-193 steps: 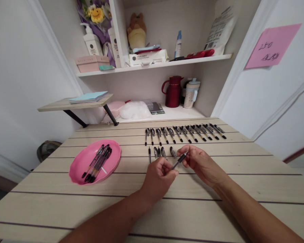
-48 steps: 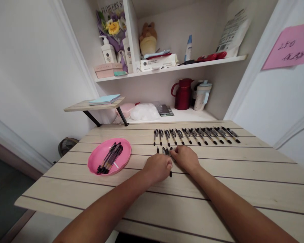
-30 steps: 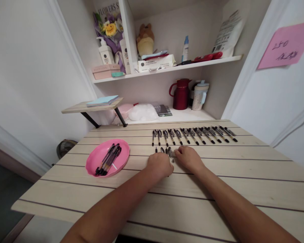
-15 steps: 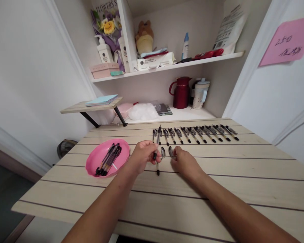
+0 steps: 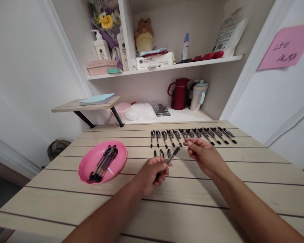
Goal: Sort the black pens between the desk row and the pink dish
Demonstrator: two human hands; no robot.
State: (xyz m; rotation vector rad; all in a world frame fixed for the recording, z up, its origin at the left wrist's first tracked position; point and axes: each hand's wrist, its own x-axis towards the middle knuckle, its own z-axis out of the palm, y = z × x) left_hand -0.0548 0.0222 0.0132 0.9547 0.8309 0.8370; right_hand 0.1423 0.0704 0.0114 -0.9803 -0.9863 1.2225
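My left hand [image 5: 152,173] is closed on a black pen [image 5: 170,159], which slants up and to the right above the wooden table [image 5: 218,189]. My right hand [image 5: 204,153] hovers just right of the pen's upper end, with thumb and fingers pinched; what they hold is too small to make out. A long row of black pens [image 5: 192,134] lies across the far side of the table. A short second row of pen pieces [image 5: 162,153] lies in front of it, just beyond my left hand. To the left, a pink plate [image 5: 87,167] holds several more black pens [image 5: 103,162].
Behind the table a low shelf carries a red jug [image 5: 179,93] and a white lidded cup [image 5: 198,95]. A small raised wooden stand [image 5: 83,106] with blue notebooks is at the back left. A pink note [image 5: 285,46] hangs on the right wall.
My left hand has lifted a pen from the short row and drawn it back toward me. My right hand has risen off the table and pinched near the pen's upper end.
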